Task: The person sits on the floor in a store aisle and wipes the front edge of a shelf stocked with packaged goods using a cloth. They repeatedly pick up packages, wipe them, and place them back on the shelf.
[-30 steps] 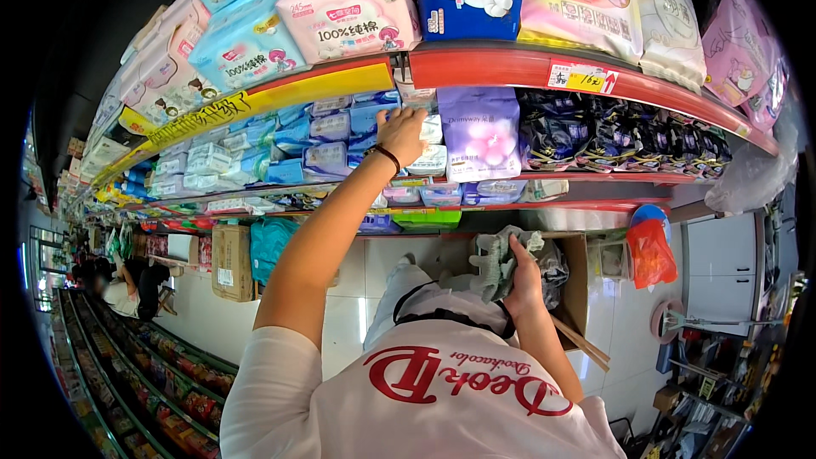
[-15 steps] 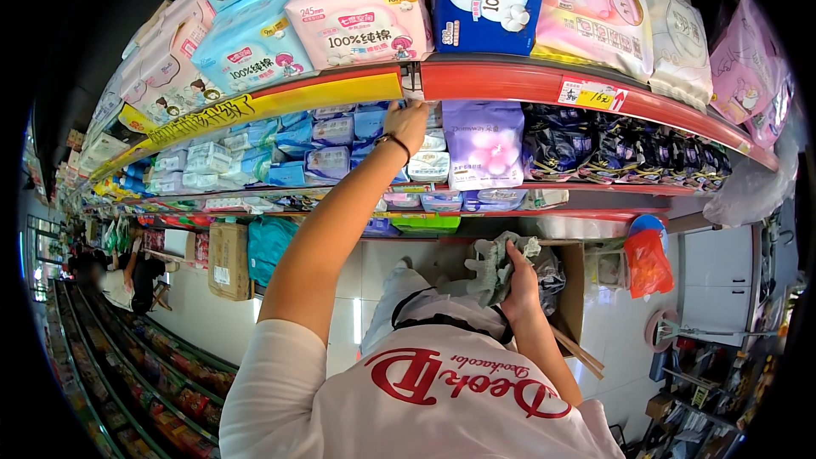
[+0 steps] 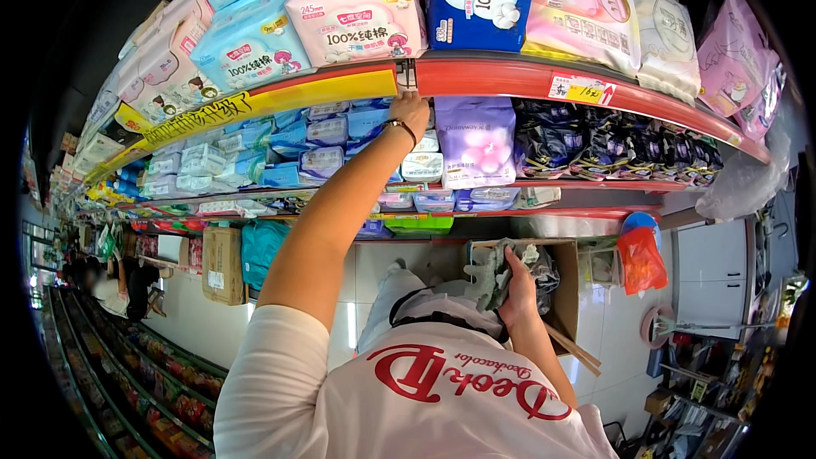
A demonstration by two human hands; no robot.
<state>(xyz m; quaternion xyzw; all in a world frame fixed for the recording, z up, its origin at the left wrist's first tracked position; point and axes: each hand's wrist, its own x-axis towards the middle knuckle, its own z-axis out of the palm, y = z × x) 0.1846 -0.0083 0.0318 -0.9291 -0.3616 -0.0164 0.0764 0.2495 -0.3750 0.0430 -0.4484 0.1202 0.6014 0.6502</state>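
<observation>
My left hand (image 3: 410, 114), wearing a dark bracelet, reaches up to the gap between two shelf edge strips. Its fingers are drawn together at the metal shelf bracket (image 3: 406, 74); what they grip, if anything, is hidden. Just beside it stands a purple pouch (image 3: 478, 143), with small blue and white packs (image 3: 325, 132) on the other side. Low in front of my body, my right hand (image 3: 518, 293) is closed on a crumpled grey-green cloth (image 3: 486, 276) with a ragged, scalloped edge.
Pink, blue and white packages (image 3: 357, 21) fill the shelf above a red edge strip (image 3: 493, 75). An open cardboard box (image 3: 563, 289) stands on the floor near my right hand. A brown carton (image 3: 222, 265) is at left. A person (image 3: 127, 287) is at the far left.
The left hand has turned slightly and shifted a little at the bracket. The right hand and cloth have barely moved. The view has shifted slightly.
</observation>
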